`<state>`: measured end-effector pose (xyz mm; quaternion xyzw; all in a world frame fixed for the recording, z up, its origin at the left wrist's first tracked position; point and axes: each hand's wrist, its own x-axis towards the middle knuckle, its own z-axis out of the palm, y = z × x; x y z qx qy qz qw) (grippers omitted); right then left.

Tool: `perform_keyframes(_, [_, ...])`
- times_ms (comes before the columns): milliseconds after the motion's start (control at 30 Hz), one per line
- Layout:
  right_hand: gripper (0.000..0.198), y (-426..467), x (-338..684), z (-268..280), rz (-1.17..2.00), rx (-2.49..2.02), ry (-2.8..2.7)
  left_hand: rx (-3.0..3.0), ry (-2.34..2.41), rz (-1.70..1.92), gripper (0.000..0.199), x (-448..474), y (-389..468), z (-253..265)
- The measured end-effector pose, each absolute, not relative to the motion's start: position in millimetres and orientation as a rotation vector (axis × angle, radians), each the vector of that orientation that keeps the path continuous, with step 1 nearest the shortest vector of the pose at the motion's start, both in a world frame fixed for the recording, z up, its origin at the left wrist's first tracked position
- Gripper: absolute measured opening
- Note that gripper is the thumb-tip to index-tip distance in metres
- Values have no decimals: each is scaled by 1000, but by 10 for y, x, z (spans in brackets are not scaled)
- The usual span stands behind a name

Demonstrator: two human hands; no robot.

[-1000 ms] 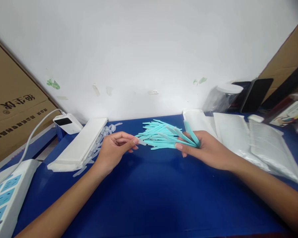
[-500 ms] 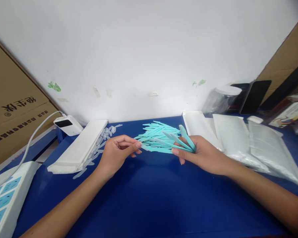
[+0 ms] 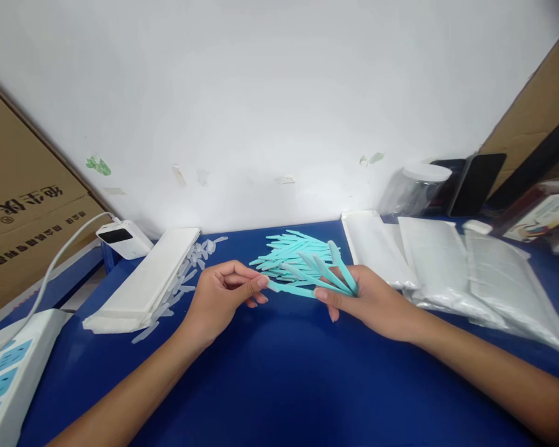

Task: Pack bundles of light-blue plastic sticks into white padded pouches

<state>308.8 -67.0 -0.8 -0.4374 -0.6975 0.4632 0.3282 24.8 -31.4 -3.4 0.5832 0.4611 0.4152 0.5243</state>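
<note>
A pile of turquoise eyebrow razors [image 3: 286, 245] lies on the blue table. My right hand [image 3: 372, 301] is closed round several more eyebrow razors [image 3: 328, 270], fanned out with their blade ends up and to the left. One further eyebrow razor [image 3: 291, 289] stretches between both hands, in front of the pile. Its far end is pinched by the thumb and fingers of my left hand [image 3: 228, 295]; its near end is at my right fingertips. Small translucent blade caps [image 3: 186, 279] are scattered left of my left hand.
White flat packets [image 3: 140, 279] are stacked on the left, by a white charging device [image 3: 123, 239] and a power strip [image 3: 25, 379]. Silvery-white mailer pouches [image 3: 447, 267] lie at right. Behind them stand a lidded clear jar [image 3: 414, 189] and a phone [image 3: 477, 184].
My right hand has come slightly left and nearer to me with its razors. The razor between my hands now sits lower, more apart from the pile. The camera view has shifted a little.
</note>
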Motion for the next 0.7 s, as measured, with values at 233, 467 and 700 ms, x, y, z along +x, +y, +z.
perform_keyframes(233, [47, -671, 3097, -21, 1296, -1202, -1844, 1456, 1027, 877, 30, 303, -408, -21])
perform_keyframes(467, [46, -778, 3070, 46, 1444, -1092, -2129, 1554, 981, 841, 25, 386, -555, -26])
perform_keyframes(700, [48, -803, 3085, -25, 1728, -1126, -1894, 2082, 1229, 861, 36, 195, -406, 165])
